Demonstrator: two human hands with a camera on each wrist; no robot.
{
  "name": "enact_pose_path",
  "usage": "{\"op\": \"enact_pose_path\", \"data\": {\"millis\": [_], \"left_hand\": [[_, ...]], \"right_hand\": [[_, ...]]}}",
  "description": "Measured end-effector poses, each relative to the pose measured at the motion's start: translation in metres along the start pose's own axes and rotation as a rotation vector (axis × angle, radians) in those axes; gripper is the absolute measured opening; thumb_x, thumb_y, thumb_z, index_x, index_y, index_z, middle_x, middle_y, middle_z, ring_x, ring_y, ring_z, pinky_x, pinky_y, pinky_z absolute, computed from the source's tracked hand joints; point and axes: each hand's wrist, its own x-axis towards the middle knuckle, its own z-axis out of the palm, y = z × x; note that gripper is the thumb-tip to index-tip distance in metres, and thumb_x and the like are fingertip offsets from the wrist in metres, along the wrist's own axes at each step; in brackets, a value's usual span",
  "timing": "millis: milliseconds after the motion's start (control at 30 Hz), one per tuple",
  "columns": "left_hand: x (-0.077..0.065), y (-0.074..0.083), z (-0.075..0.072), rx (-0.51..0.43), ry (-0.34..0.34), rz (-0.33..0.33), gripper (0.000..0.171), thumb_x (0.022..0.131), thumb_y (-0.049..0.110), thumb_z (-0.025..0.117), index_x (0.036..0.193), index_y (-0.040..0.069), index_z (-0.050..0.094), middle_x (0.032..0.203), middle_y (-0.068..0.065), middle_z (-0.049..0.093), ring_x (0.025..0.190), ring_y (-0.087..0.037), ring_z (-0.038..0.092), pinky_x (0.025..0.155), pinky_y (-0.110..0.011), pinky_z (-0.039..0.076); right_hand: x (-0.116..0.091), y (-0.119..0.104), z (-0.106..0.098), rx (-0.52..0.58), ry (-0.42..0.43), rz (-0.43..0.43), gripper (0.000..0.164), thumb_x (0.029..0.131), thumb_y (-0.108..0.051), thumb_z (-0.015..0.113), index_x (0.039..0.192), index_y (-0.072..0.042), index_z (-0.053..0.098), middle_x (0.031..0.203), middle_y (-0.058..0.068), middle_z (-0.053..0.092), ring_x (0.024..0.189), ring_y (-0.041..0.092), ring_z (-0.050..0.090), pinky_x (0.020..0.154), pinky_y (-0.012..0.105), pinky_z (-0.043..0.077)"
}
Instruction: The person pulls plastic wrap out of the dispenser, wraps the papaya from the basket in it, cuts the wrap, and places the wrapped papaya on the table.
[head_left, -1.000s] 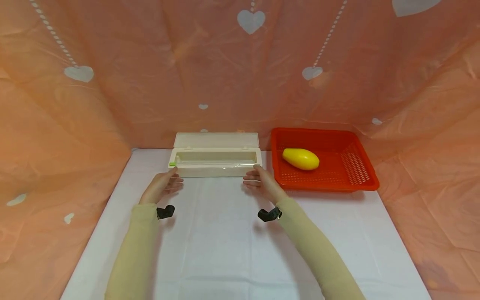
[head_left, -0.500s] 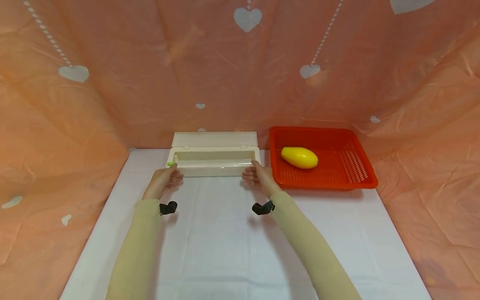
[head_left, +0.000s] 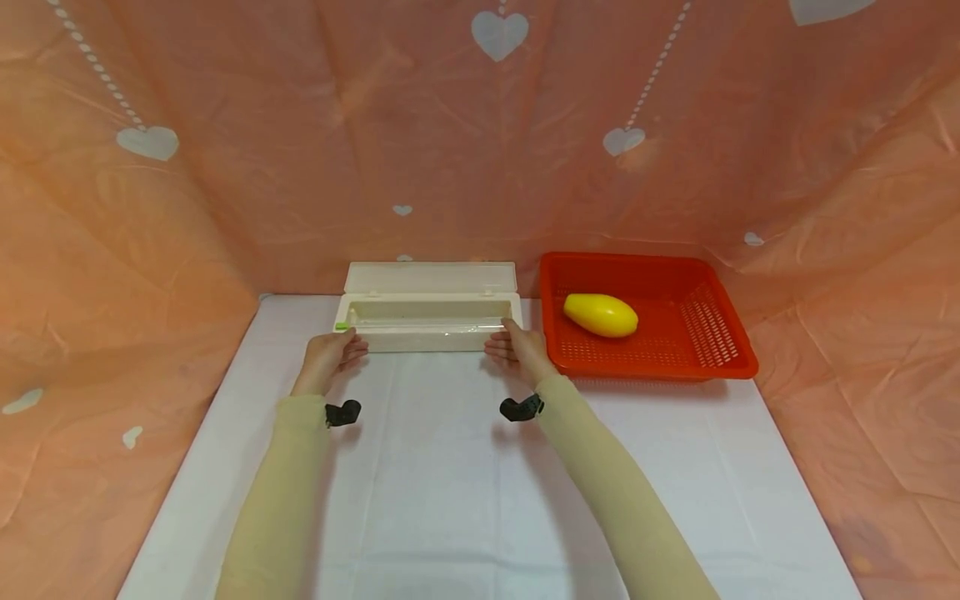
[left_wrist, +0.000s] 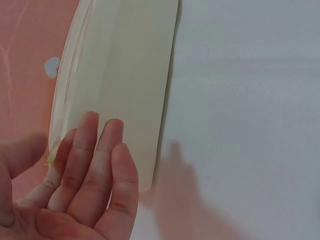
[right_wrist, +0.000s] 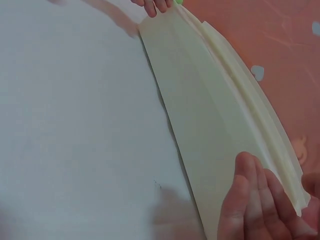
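Note:
A long cream plastic wrap dispenser (head_left: 423,342) lies at the back of the table, its lid (head_left: 431,277) raised. Shiny clear film (head_left: 450,330) runs along its front edge, and a small green slider (head_left: 342,326) sits at the left end. My left hand (head_left: 322,362) is at the front left corner, thumb at the upper edge. In the left wrist view its fingers (left_wrist: 114,135) extend loosely before the front wall, apart from the thumb. At the right end, my right hand (head_left: 531,354) has its thumb by the film's edge and its fingers (right_wrist: 245,165) together, nearly straight, along the front wall.
To the right stands a red perforated basket (head_left: 652,373) with a yellow papaya-like fruit (head_left: 602,316) in it, close beside my right hand. A white cloth (head_left: 435,483) covers the table. An orange curtain with hearts (head_left: 435,125) hangs behind and at both sides.
My right hand has shifted slightly forward, its thumb rising to the dispenser's upper edge. My left hand has moved slightly forward too. Dispenser, basket and fruit keep their places.

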Motion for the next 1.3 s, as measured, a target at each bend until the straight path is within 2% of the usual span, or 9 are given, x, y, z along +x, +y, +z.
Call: {"op": "enact_pose_path", "data": {"millis": [233, 467, 700, 833, 1000, 1200, 1300], "left_hand": [[0.001, -0.001, 0.0, -0.03, 0.01, 0.027, 0.041, 0.102, 0.014, 0.046, 0.129, -0.017, 0.045, 0.092, -0.007, 0.07, 0.089, -0.013, 0.068, 0.1, -0.039, 0.043], [-0.004, 0.005, -0.003, -0.008, 0.007, 0.05, 0.039, 0.102, 0.012, 0.047, 0.129, -0.017, 0.046, 0.094, -0.007, 0.07, 0.092, -0.013, 0.067, 0.095, -0.033, 0.048], [-0.008, 0.01, -0.006, -0.009, -0.01, 0.079, 0.041, 0.101, 0.01, 0.047, 0.133, -0.016, 0.043, 0.101, -0.01, 0.069, 0.095, -0.015, 0.066, 0.08, -0.021, 0.052], [-0.006, 0.008, -0.008, 0.023, -0.008, 0.09, 0.042, 0.101, 0.012, 0.049, 0.134, -0.013, 0.045, 0.104, -0.009, 0.069, 0.098, -0.015, 0.066, 0.085, -0.023, 0.051], [-0.003, 0.006, -0.01, 0.045, 0.001, 0.111, 0.041, 0.101, 0.015, 0.05, 0.132, -0.012, 0.048, 0.094, 0.001, 0.07, 0.093, -0.009, 0.066, 0.096, -0.031, 0.047], [-0.018, 0.028, -0.007, 0.023, 0.001, 0.135, 0.04, 0.1, 0.011, 0.05, 0.13, -0.014, 0.047, 0.106, -0.011, 0.069, 0.1, -0.015, 0.065, 0.096, -0.031, 0.047], [-0.019, 0.038, -0.008, -0.025, 0.01, 0.142, 0.039, 0.099, 0.01, 0.051, 0.13, -0.015, 0.047, 0.095, -0.005, 0.071, 0.095, -0.012, 0.067, 0.093, -0.028, 0.048]], "right_hand": [[0.006, -0.001, 0.0, 0.024, 0.032, 0.05, 0.036, 0.1, -0.024, 0.05, 0.112, 0.007, 0.063, 0.101, 0.016, 0.069, 0.086, 0.022, 0.07, 0.084, 0.032, 0.054], [0.004, -0.001, 0.0, 0.02, 0.038, 0.07, 0.038, 0.101, -0.022, 0.047, 0.12, 0.008, 0.06, 0.101, 0.014, 0.069, 0.084, 0.02, 0.07, 0.084, 0.031, 0.054], [-0.003, -0.004, 0.005, -0.038, 0.091, 0.003, 0.03, 0.098, -0.021, 0.051, 0.108, 0.003, 0.064, 0.098, 0.013, 0.068, 0.081, 0.02, 0.068, 0.081, 0.032, 0.055], [-0.003, -0.005, 0.005, -0.024, 0.11, -0.001, 0.027, 0.096, -0.018, 0.051, 0.105, 0.004, 0.063, 0.092, 0.012, 0.067, 0.078, 0.02, 0.067, 0.079, 0.032, 0.056], [-0.003, -0.008, 0.008, 0.035, 0.104, -0.045, 0.032, 0.097, -0.016, 0.049, 0.112, 0.01, 0.059, 0.086, 0.011, 0.063, 0.074, 0.019, 0.066, 0.078, 0.03, 0.056], [-0.002, -0.018, 0.013, -0.009, 0.113, -0.148, 0.033, 0.099, -0.017, 0.048, 0.114, 0.01, 0.06, 0.091, 0.011, 0.065, 0.071, 0.014, 0.066, 0.072, 0.026, 0.056], [-0.004, -0.025, 0.014, -0.034, 0.116, -0.179, 0.034, 0.099, -0.017, 0.048, 0.114, 0.011, 0.061, 0.092, 0.011, 0.067, 0.068, 0.013, 0.066, 0.069, 0.025, 0.057]]}}
